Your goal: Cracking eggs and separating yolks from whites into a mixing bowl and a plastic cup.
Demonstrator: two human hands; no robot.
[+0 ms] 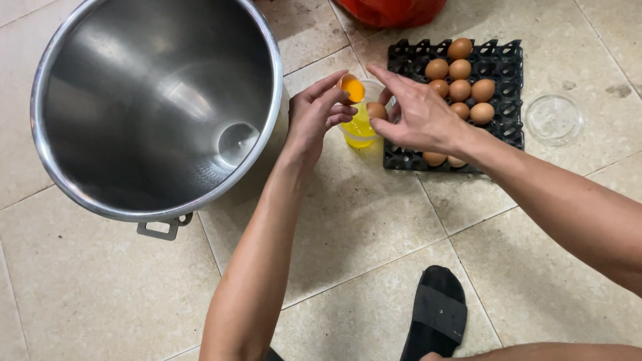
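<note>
Floor tiles [80,294], pale and beige, carry everything you are working over. Biggest on them is the steel pot [154,107], wide and deep, standing at your left with one flat handle [164,228] jutting toward you; its inside shows only bare metal. Next in size is the black egg tray [505,73] at upper right, with brown eggs [460,69] sitting in its middle rows and two more showing at its near edge below your wrist. A red bag [391,10] peeks in at the top edge. Your black sandal [436,314] rests on the tiles at the bottom. A small clear glass dish [554,119] stands just right of the tray.

Between pot and tray stands a clear cup [360,130] holding yellow liquid. Your left hand [314,113] is above it, fingers pinched around a half eggshell [352,88] with an orange yolk sitting in it. Your right hand [418,110] reaches in from the right, fingers spread and loosely curved, with a brown shell piece [376,110] at its fingertips just over the cup's rim; whether it grips that piece firmly, you cannot tell from here.
</note>
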